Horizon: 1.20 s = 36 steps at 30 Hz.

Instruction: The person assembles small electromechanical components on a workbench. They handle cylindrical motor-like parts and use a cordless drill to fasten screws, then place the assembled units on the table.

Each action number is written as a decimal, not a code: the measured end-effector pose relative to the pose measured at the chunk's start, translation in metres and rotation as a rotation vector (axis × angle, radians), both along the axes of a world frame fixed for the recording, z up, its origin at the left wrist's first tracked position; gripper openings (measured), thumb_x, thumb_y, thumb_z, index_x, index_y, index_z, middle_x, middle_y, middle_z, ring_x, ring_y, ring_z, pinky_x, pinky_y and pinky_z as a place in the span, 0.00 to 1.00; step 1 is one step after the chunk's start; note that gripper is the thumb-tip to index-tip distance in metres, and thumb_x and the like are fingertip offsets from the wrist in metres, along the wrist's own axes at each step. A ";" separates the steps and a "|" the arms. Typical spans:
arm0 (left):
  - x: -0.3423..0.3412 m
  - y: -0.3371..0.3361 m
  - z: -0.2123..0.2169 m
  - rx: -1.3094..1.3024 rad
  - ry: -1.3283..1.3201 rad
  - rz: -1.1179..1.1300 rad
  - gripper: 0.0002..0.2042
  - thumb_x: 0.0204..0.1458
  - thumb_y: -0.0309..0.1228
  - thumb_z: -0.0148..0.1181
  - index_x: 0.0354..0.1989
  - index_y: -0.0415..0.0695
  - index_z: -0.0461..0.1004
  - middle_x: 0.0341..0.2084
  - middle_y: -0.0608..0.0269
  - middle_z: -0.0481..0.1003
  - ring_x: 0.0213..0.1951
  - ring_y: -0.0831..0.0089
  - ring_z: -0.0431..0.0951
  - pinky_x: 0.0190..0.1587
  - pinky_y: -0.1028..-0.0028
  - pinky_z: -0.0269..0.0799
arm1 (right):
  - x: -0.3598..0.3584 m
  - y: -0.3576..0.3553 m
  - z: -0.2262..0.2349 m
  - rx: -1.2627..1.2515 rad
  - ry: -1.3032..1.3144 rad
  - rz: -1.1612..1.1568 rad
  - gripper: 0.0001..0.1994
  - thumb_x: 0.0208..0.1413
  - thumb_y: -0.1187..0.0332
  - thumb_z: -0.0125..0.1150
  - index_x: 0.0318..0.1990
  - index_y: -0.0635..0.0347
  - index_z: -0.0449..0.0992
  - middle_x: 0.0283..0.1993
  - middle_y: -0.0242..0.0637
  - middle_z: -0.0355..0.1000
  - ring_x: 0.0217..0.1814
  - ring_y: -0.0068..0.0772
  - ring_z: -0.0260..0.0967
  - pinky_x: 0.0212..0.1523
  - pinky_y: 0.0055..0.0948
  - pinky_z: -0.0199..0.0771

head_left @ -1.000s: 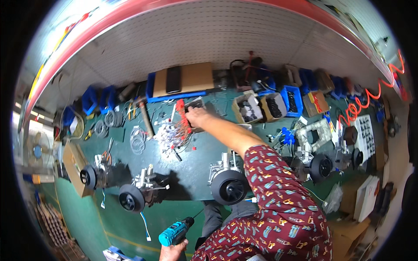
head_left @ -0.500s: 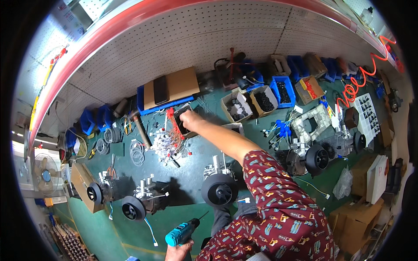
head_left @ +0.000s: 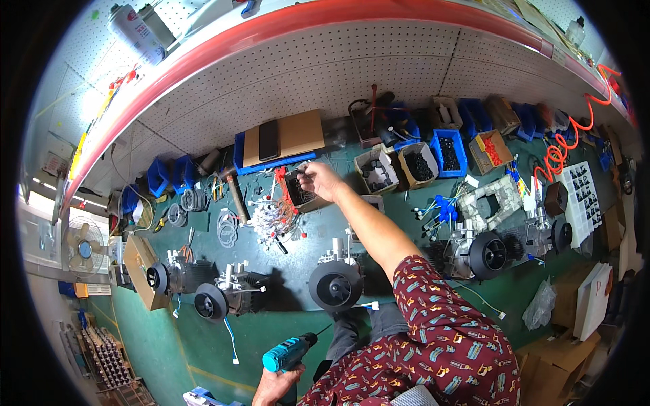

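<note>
My left hand (head_left: 280,384) is wrapped round a teal and black cordless drill (head_left: 287,352), low in the view, with its thin bit pointing up and to the right. My right arm reaches across the bench. My right hand (head_left: 319,181) is over the right rim of a small box (head_left: 313,204) of dark parts, its fingers pinched together; what they hold, if anything, is too small to name. Left of that box lies a heap of white connectors (head_left: 271,223) with red pieces. Nearest to me on the bench stands a motor unit with a black fan wheel (head_left: 335,285).
Further motor units (head_left: 230,298) stand along the bench's front edge, left and right. Open boxes of small black parts (head_left: 416,165) and a blue bin (head_left: 448,153) line the back. A hammer (head_left: 237,198) lies left of the connectors. A coiled orange hose (head_left: 560,149) hangs at right.
My right hand has risen out of the box to its rim, fingers now drawn together. The drill stays in my left hand. The whole view has shifted slightly.
</note>
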<state>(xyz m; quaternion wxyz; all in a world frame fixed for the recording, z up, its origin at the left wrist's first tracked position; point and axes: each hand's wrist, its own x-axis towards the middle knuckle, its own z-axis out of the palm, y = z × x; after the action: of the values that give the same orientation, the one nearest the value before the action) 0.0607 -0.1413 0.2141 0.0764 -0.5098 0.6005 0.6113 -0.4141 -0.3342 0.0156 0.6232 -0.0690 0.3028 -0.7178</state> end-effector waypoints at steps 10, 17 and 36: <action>0.000 0.017 0.019 -0.080 0.077 -0.106 0.20 0.49 0.18 0.64 0.52 0.39 0.72 0.31 0.63 0.76 0.27 0.73 0.75 0.30 0.71 0.74 | 0.005 0.070 0.061 -0.193 -0.089 -0.115 0.01 0.62 0.74 0.62 0.39 0.57 0.76 0.35 0.34 0.77 0.33 0.23 0.75 0.31 0.22 0.79; -0.012 0.016 0.013 -0.025 0.341 -0.256 0.20 0.50 0.14 0.61 0.53 0.35 0.74 0.34 0.63 0.76 0.26 0.77 0.73 0.27 0.74 0.73 | 0.074 0.221 0.120 -0.144 -0.107 -0.169 0.02 0.58 0.68 0.62 0.36 0.54 0.76 0.34 0.33 0.76 0.35 0.29 0.75 0.30 0.25 0.75; -0.070 0.045 0.064 0.132 0.587 -0.502 0.20 0.51 0.30 0.68 0.52 0.36 0.76 0.35 0.60 0.79 0.33 0.71 0.79 0.38 0.70 0.76 | 0.202 0.566 0.179 0.145 0.021 -0.735 0.08 0.61 0.71 0.66 0.47 0.60 0.80 0.39 0.32 0.76 0.32 0.16 0.68 0.24 0.13 0.64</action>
<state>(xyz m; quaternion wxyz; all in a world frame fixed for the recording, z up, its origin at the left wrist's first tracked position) -0.0090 -0.0966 0.2776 0.0813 -0.1447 0.6620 0.7309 -0.2119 0.2319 0.1945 0.3240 0.0813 0.3638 -0.8695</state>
